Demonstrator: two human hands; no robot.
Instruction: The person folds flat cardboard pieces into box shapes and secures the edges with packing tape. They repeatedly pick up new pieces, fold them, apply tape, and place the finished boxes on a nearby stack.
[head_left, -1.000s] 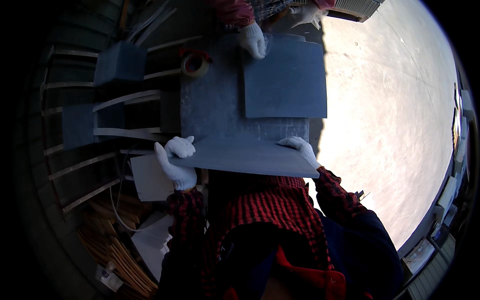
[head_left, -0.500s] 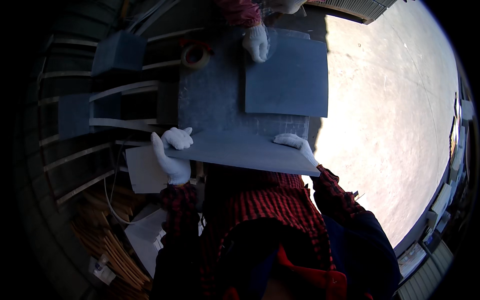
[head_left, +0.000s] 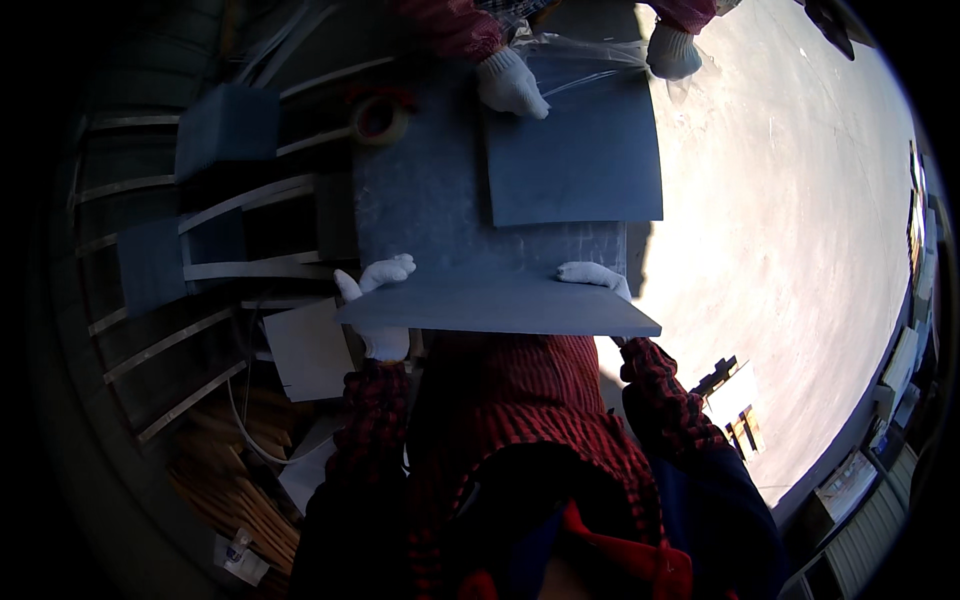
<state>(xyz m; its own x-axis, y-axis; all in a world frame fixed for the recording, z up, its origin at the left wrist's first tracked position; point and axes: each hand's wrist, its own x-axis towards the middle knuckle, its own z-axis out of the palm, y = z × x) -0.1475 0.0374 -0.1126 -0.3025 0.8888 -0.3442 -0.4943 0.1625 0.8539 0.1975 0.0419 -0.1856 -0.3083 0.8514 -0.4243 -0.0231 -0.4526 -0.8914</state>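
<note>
Grey board (head_left: pixel 500 308) — flat, thin, plain dark surface, held level just above the bench (head_left: pixel 420 210). Left hand (head_left: pixel 375 300) and right hand (head_left: pixel 595 278), both white-gloved, grip its opposite ends — fingers curled over the top.

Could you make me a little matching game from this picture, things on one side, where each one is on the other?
Things:
1. roll of tape
2. flat grey panel
3. co-worker's gloved hand
4. square grey sheet

Places:
A. held at both ends by the left hand and right hand
B. lying on the far right part of the work surface
C. pressing the far edge of the square sheet
D. at the far left corner of the work surface

Pairs: 1-D, 2-A, 3-C, 4-B
</note>
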